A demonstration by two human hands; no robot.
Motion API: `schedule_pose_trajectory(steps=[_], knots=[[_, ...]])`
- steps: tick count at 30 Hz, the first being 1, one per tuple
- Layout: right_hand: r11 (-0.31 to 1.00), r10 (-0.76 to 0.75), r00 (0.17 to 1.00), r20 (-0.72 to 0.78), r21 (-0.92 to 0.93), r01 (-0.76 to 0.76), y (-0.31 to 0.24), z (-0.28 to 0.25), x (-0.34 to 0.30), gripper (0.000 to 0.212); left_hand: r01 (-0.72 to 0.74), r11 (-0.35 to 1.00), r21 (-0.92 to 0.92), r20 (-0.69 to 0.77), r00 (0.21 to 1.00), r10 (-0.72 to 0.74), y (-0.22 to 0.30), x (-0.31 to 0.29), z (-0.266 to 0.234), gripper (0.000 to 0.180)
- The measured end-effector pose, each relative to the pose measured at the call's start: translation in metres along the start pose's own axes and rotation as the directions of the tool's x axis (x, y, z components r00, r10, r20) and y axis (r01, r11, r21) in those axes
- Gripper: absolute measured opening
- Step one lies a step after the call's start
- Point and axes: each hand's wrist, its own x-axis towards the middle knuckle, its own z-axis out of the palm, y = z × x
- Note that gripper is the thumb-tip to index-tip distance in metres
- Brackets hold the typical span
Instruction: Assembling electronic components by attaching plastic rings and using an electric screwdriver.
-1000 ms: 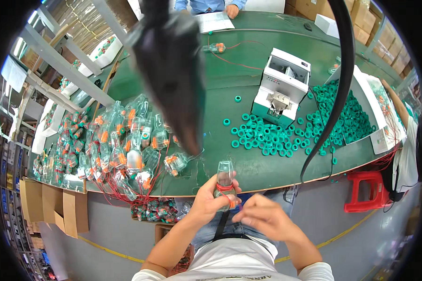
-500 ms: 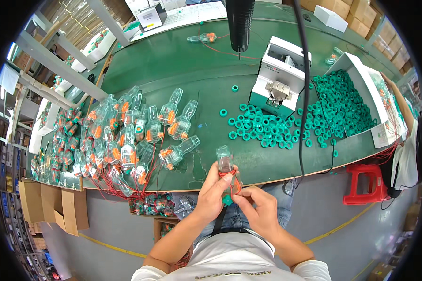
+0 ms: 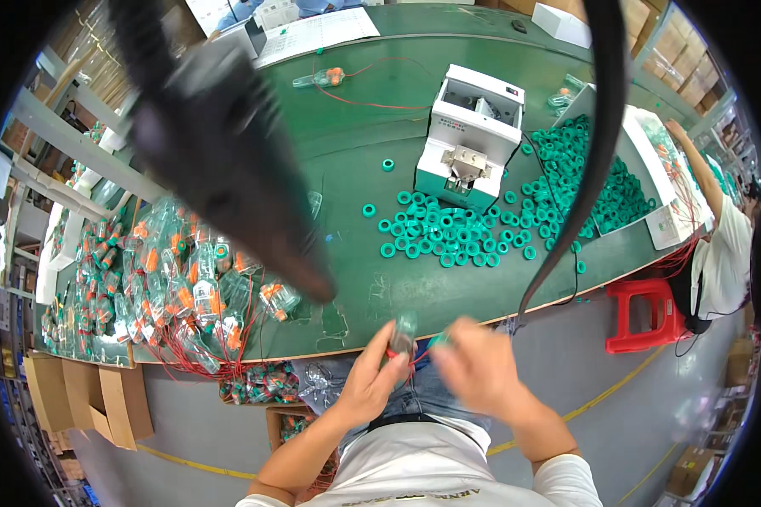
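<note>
My left hand (image 3: pixel 369 380) is closed around a clear plastic bottle-shaped housing (image 3: pixel 407 324), held upright just off the table's front edge. Thin red wire shows at its fingers. Close by on the right, my right hand (image 3: pixel 480 363) is smeared by motion. A small green cap (image 3: pixel 438 340) shows at its fingertips, and red wire runs between the two hands. Many similar clear housings (image 3: pixel 205 296) with orange parts lie heaped on the left of the table, red wires trailing over its edge. Loose green rings (image 3: pixel 448 232) are spread beyond my hands.
A blurred black hanging tool (image 3: pixel 228 160) crosses the upper left, and a dark cable (image 3: pixel 596 160) hangs on the right. A white-and-green machine (image 3: pixel 469 135) stands behind the rings. Farther right are a white box (image 3: pixel 638 173) of rings, a red stool (image 3: pixel 647 317) and another person's arm (image 3: pixel 700 165).
My right hand has moved up and away from the left, with the green cap at its fingers. The view has shifted, and the black hanging tool now looms large over the left pile.
</note>
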Motion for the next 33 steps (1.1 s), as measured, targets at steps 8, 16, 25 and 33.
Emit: schedule_pose_trajectory(steps=[8,16,25,33], knots=[[0.932,0.244,0.891,-0.384,-0.162,-0.325,0.073,0.015,0.006,0.017,0.260,0.810,-0.525,0.101,0.965,-0.244,0.006,0.000,0.004,0.047],[0.830,0.221,0.948,-0.230,-0.466,-0.307,0.108,-0.001,0.000,0.023,0.096,0.746,-0.659,0.056,0.995,-0.079,0.013,0.028,-0.001,0.049],[0.374,0.336,0.835,0.436,0.751,-0.543,0.023,0.020,-0.021,0.025,0.122,0.742,-0.659,0.062,0.992,-0.109,0.007,0.048,-0.007,0.046],[0.149,0.250,0.758,0.602,0.750,-0.645,0.040,0.036,-0.029,0.022,0.125,0.899,-0.420,0.167,0.984,-0.059,0.003,0.041,-0.013,0.045]])
